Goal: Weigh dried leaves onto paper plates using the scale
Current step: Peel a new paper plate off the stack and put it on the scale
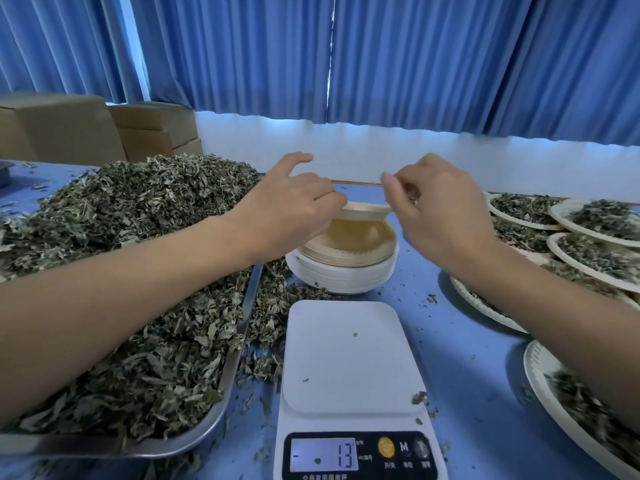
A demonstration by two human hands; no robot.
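Left grip (294, 209) and right grip (436, 213) pinch one paper plate (363, 211) above the stack (343, 271). Next, likely lower it onto the scale (346, 355).

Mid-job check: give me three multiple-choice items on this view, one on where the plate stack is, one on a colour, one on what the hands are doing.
1. The stack of empty plates stands: A. beyond the scale; B. on the scale; C. under the scale.
2. The curtains are: A. white; B. blue; C. green.
3. The left hand and right hand: A. lie flat on the table; B. press the scale's buttons; C. pinch the top plate of the stack.
Key: A, the stack sits past the scale's far edge; B, blue folds fill the background; C, fingers of both hands curl round the raised plate's rim.
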